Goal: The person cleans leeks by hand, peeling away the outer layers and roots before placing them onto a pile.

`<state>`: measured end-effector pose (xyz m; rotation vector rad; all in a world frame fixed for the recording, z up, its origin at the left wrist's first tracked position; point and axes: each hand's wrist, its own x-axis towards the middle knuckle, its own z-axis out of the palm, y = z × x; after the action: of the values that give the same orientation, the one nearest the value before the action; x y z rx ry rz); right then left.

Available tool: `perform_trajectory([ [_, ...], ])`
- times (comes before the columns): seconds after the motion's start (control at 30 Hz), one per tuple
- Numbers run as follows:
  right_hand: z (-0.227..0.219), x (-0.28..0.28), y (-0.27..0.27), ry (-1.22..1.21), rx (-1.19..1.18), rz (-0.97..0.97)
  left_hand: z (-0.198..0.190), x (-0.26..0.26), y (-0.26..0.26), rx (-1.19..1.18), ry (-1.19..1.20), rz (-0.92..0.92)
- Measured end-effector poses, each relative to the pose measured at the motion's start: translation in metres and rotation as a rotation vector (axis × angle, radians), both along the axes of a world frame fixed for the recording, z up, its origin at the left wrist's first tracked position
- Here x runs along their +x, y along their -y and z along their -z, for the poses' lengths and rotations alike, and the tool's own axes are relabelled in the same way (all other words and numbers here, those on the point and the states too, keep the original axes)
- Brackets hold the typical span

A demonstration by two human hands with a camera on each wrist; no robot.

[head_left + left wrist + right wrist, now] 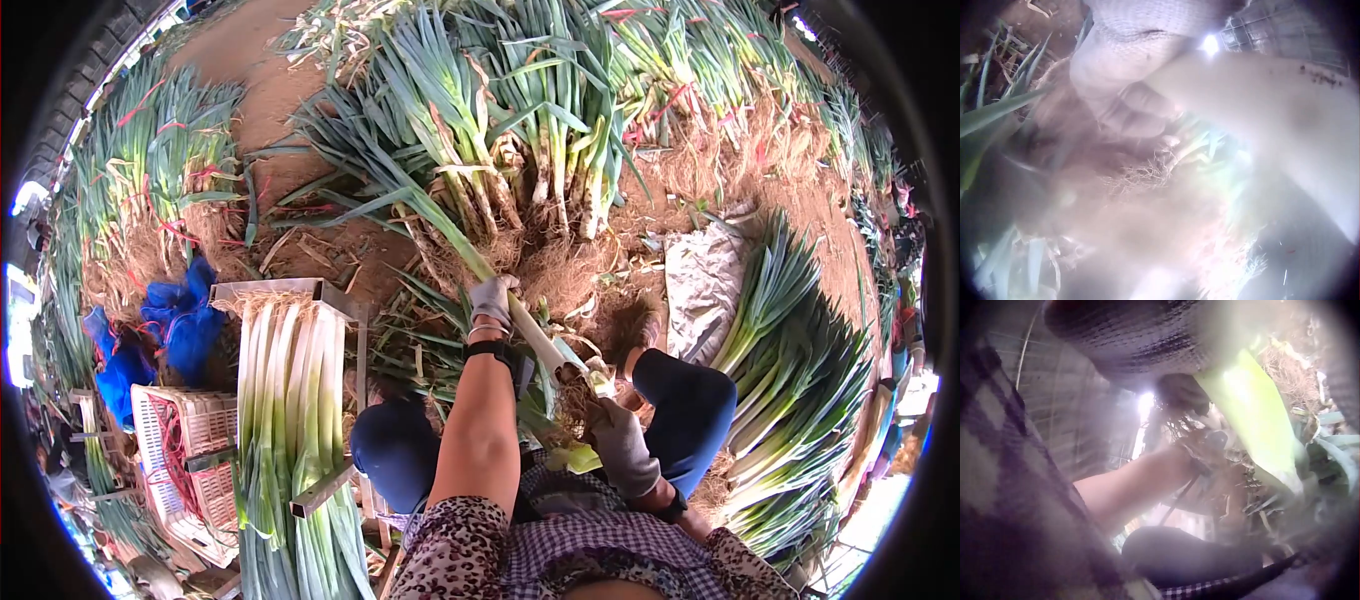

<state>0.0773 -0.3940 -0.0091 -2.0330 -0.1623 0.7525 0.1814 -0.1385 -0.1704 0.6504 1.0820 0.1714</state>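
Note:
In the head view a long leek [541,346] lies diagonally between the hands, its leaves toward the upper left and its roots low. My gloved left hand [492,301] grips the stalk partway up; the left wrist view shows that glove [1129,69] with curled fingers round the pale stalk [1241,94]. My gloved right hand [620,445] is at the root end, its fingers curled at the roots and a loose yellow-green leaf [578,459] beside it. In the right wrist view the glove [1141,344] is above a bright leaf [1260,412]; its fingertips are partly hidden.
Trimmed leeks [290,400] lie on a metal stand at the left, beside a pink crate [200,470] and blue material [185,320]. Untrimmed bundles [540,110] stand ahead. More leeks [790,400] lie at the right, near a pale sack [700,285].

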Motion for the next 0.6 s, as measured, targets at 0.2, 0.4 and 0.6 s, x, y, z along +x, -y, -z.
perform_trajectory([
  [0.2, -0.048, -0.007, 0.069, -0.094, -0.006, 0.205, -0.017, -0.009, -0.088, 0.261, -0.085, -0.211],
  [0.4, -0.049, 0.065, -0.010, -0.098, 0.285, 0.274, -0.076, -0.003, -0.086, 0.227, 0.085, -0.423],
  [0.6, 0.016, 0.094, -0.072, 0.783, -0.108, -0.468, -0.136, -0.045, -0.044, 0.384, 0.260, -0.490],
])
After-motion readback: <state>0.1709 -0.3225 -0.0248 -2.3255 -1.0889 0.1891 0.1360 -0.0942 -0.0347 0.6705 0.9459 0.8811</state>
